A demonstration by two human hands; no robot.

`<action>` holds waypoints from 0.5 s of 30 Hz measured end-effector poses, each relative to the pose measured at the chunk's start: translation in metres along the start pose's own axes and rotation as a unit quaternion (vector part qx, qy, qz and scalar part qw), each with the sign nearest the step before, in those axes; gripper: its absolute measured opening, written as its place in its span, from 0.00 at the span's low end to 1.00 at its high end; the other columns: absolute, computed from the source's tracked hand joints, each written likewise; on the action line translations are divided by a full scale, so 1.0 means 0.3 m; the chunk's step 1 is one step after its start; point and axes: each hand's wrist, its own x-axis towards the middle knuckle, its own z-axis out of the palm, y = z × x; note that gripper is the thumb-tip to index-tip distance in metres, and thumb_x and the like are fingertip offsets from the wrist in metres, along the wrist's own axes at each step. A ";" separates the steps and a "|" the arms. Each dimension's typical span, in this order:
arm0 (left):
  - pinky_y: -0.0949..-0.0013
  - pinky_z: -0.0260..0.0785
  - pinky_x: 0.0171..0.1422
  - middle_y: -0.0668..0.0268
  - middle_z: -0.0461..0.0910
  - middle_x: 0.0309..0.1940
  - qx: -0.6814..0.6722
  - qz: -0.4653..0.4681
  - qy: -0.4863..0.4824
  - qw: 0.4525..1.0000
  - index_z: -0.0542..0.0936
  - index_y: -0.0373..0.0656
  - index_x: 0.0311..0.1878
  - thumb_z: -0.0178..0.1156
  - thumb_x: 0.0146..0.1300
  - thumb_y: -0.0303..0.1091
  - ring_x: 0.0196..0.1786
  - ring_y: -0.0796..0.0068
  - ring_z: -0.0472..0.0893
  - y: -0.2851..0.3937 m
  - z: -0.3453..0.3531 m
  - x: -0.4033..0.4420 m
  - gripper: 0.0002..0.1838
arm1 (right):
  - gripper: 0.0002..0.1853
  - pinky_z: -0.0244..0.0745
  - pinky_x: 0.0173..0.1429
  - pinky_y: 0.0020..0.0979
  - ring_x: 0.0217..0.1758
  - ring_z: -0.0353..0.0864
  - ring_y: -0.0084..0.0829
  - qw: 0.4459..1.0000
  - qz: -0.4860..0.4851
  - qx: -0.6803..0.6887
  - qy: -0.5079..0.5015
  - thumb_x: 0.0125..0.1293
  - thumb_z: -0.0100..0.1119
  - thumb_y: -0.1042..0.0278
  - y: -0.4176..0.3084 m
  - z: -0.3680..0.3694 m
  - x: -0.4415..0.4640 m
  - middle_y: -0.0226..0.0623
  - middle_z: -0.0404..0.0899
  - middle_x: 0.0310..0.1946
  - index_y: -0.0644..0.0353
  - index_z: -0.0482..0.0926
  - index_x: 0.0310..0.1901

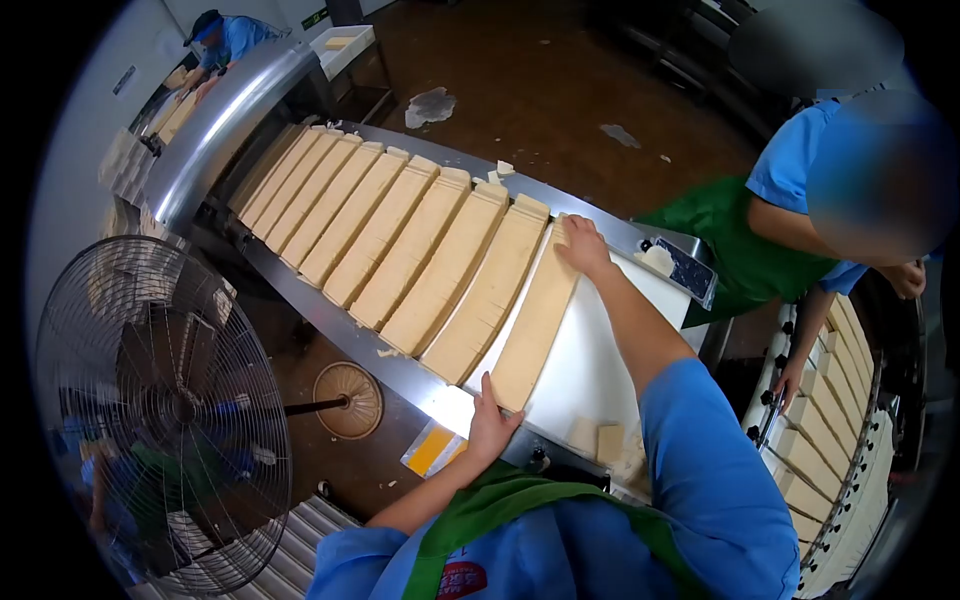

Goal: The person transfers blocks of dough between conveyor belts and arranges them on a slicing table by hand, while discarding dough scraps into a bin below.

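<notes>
Several long pale slabs [425, 260] lie side by side across a white conveyor belt [585, 340]. The slab nearest me [538, 318] is between my two hands. My left hand [492, 425] is at its near end, thumb up and fingers around the edge. Over its far end, my right hand [583, 245] rests with its fingers on the top and side. A few small cut pieces [609, 442] lie at the belt's near right corner, and some scraps [497, 172] sit on the far metal edge.
A wire fan [180, 400] stands at the left, beside a curved metal hood [235, 125]. At the right, a co-worker in a green apron [715, 235] reaches to a second conveyor with slabs [825, 400]. Another person [235, 38] works at the upper left.
</notes>
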 end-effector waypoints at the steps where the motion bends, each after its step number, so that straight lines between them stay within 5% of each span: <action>1: 0.58 0.72 0.40 0.38 0.69 0.44 0.023 -0.010 -0.028 0.999 0.45 0.34 0.71 0.69 0.51 0.36 0.38 0.49 0.76 0.015 -0.012 0.001 0.52 | 0.33 0.62 0.65 0.43 0.64 0.64 0.40 1.000 0.014 -0.010 -0.014 0.55 0.64 0.55 -0.021 -0.003 -0.017 0.40 0.69 0.59 0.60 0.67 0.60; 2: 0.51 0.73 0.44 0.31 0.67 0.47 0.046 -0.020 -0.058 0.997 0.42 0.37 0.72 0.68 0.52 0.39 0.42 0.39 0.77 0.027 -0.017 0.001 0.53 | 0.32 0.62 0.64 0.45 0.63 0.65 0.39 0.999 0.029 -0.019 -0.028 0.54 0.64 0.53 -0.034 -0.011 -0.042 0.39 0.70 0.57 0.58 0.69 0.59; 5: 0.50 0.74 0.44 0.31 0.67 0.45 0.101 -0.012 -0.072 0.992 0.43 0.38 0.72 0.69 0.51 0.40 0.44 0.37 0.76 0.046 -0.018 0.005 0.54 | 0.30 0.62 0.62 0.47 0.60 0.67 0.38 0.998 0.055 -0.018 -0.004 0.52 0.66 0.50 0.011 -0.021 -0.119 0.36 0.72 0.54 0.55 0.73 0.55; 11: 0.52 0.74 0.44 0.36 0.70 0.43 0.191 0.076 -0.165 0.965 0.48 0.44 0.72 0.71 0.46 0.40 0.40 0.39 0.77 0.088 -0.050 0.053 0.53 | 0.27 0.62 0.57 0.46 0.56 0.71 0.38 0.978 0.175 -0.084 0.079 0.49 0.68 0.47 0.224 -0.159 -0.501 0.33 0.76 0.49 0.53 0.78 0.48; 15: 0.52 0.74 0.47 0.39 0.68 0.45 0.280 0.125 -0.194 0.932 0.49 0.48 0.73 0.71 0.47 0.38 0.43 0.39 0.77 0.134 -0.073 0.100 0.52 | 0.26 0.65 0.58 0.42 0.49 0.77 0.34 0.958 0.256 0.028 0.124 0.51 0.71 0.54 0.343 -0.128 -0.823 0.34 0.80 0.44 0.55 0.75 0.49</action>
